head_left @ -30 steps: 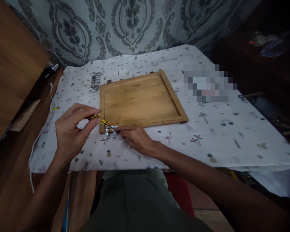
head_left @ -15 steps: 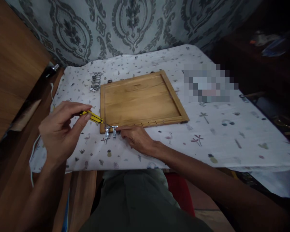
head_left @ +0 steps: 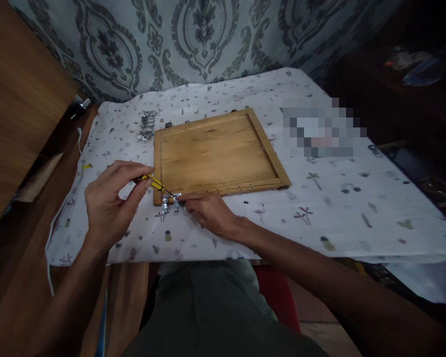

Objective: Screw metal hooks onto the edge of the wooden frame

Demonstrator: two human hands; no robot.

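Through the head view I see both bare hands at the near left edge of a framed wooden panel [head_left: 211,156], which lies flat on a white printed cloth [head_left: 342,213]. My left hand [head_left: 107,208] pinches the yellow-and-black handle of a screwdriver [head_left: 157,184] between thumb and fingers, its shaft slanting down to the right toward two small metal fittings [head_left: 176,203] at that edge. My right hand [head_left: 215,213] extends its index finger to the right-hand fitting, other fingers curled (whether it grips the metal, I cannot tell). More metal pieces [head_left: 146,126] lie beside the panel's far left corner.
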